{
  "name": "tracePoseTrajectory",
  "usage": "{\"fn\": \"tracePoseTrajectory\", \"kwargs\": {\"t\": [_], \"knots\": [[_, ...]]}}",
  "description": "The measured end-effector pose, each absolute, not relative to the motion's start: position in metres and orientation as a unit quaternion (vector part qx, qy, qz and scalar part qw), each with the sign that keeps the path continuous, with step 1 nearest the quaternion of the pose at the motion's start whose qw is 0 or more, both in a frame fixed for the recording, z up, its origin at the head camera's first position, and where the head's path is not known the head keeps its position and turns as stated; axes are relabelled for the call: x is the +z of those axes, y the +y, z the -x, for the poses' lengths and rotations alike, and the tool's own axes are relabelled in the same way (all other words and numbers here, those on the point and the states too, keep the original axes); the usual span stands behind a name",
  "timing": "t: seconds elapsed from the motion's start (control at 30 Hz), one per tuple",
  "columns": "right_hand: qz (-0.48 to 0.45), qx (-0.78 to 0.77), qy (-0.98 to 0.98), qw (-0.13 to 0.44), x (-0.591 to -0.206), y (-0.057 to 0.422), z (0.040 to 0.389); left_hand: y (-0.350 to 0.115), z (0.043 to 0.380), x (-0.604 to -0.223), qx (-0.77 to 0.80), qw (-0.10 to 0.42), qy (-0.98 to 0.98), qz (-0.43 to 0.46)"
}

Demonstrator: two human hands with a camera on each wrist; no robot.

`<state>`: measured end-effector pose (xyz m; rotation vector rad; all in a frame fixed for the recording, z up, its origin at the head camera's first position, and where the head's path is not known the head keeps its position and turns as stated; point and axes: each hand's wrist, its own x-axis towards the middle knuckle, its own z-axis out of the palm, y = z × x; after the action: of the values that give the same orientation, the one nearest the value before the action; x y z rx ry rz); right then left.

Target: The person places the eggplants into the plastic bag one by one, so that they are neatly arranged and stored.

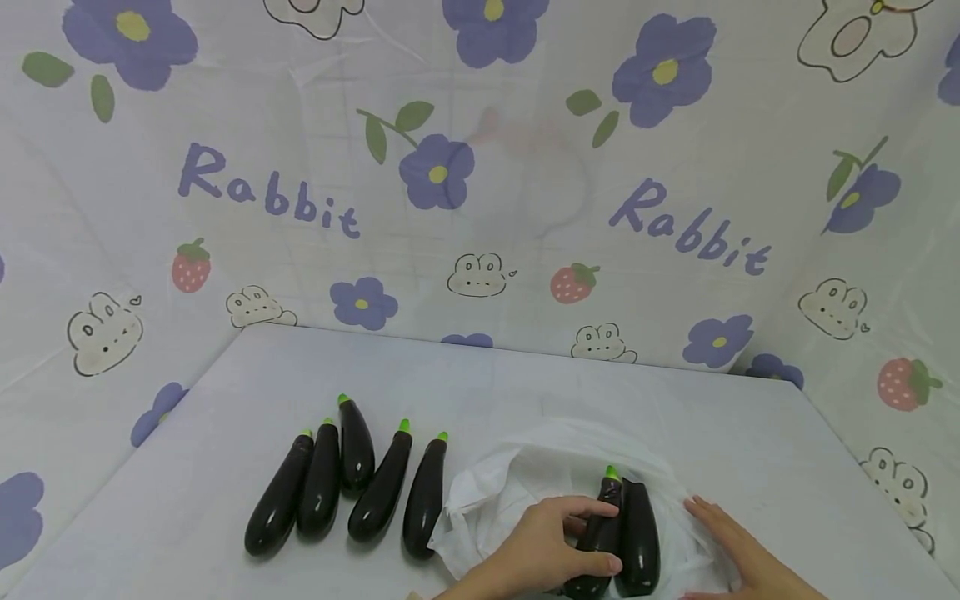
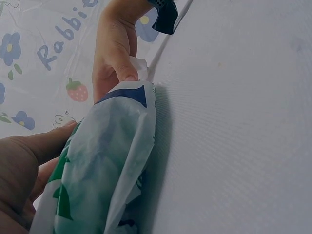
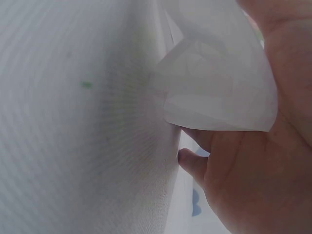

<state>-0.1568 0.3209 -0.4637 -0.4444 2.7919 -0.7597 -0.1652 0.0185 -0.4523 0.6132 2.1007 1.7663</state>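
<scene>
Two dark purple eggplants lie on a crumpled white plastic bag point(image 1: 525, 475) near the table's front edge. My left hand point(image 1: 581, 537) grips the left one point(image 1: 606, 517), thumb and fingers curled round its body. The second eggplant point(image 1: 639, 533) lies against it on the right. My right hand point(image 1: 720, 521) rests flat on the bag's right side, fingers straight. The left wrist view shows the bag point(image 2: 112, 161), printed green and blue, with my right hand point(image 2: 114, 53) at its far end. In the right wrist view, the bag point(image 3: 219, 87) lies under my palm point(image 3: 253, 165).
Several more eggplants point(image 1: 352, 483) lie in a row on the white table point(image 1: 750, 433), left of the bag, green stems pointing away. A sheet printed with flowers and rabbits point(image 1: 480, 167) walls in the back and both sides.
</scene>
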Motion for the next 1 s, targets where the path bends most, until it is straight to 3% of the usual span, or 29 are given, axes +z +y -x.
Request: {"fn": "tracePoseTrajectory", "kwargs": {"t": [1.0], "knots": [[0.154, -0.277, 0.942, 0.111, -0.463, 0.323, 0.156, 0.016, 0.163, -0.434, 0.578, 0.147, 0.781, -0.188]]}}
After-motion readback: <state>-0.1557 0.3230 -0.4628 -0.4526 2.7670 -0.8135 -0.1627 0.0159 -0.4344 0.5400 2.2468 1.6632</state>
